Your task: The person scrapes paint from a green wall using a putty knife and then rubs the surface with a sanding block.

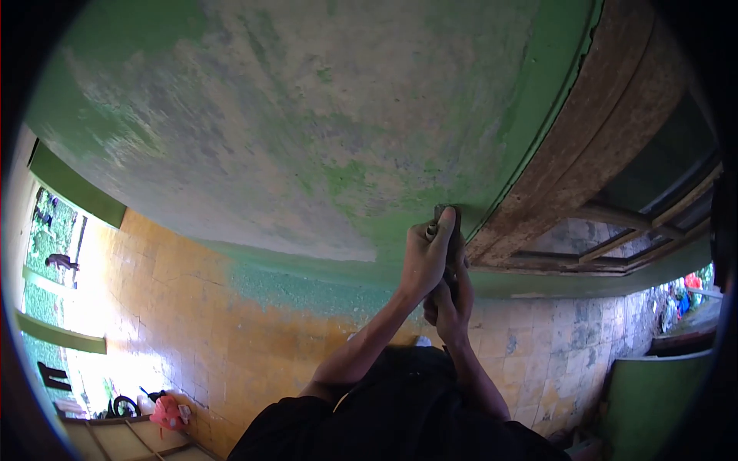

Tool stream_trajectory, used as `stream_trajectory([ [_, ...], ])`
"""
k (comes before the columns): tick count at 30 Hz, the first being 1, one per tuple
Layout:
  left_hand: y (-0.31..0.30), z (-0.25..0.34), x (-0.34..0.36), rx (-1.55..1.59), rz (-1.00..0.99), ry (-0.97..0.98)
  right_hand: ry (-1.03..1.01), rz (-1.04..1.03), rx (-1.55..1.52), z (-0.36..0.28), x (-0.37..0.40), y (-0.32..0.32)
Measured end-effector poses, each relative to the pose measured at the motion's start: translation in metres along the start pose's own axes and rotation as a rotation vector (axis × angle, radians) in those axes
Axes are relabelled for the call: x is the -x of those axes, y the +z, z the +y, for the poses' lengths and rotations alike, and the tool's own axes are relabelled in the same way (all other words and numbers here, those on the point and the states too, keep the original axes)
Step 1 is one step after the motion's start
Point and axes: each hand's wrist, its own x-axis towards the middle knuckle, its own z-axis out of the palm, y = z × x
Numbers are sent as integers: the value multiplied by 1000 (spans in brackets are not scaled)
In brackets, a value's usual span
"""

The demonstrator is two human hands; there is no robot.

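Note:
My left hand [425, 260] is closed around the upper part of a dark, narrow hand tool [447, 215], thumb along its top. A small rounded rod end sticks out beside that thumb. Lower down, my right hand [453, 303] grips the same tool from the right. Its flat front end lies at the green wall [400, 230], close to the wooden window frame [530, 207]; the fingers hide most of its body, so its exact kind cannot be told. Much of the wall's paint is worn to a pale grey patch [323, 100], with green streaks left in it.
Turquoise flecks [300, 288] cover the yellow tiled floor [184, 276] along the wall's foot. Glass panes [592, 230] sit in the window at right. A pink bag [167, 413] is at lower left, and a green panel [657, 407] stands at lower right.

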Motion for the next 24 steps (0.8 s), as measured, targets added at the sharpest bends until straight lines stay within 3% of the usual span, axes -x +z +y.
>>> stream_trajectory([
  [24, -1, -7, -1, -80, 55, -2, 35, -29, -12, 0, -4, -4],
])
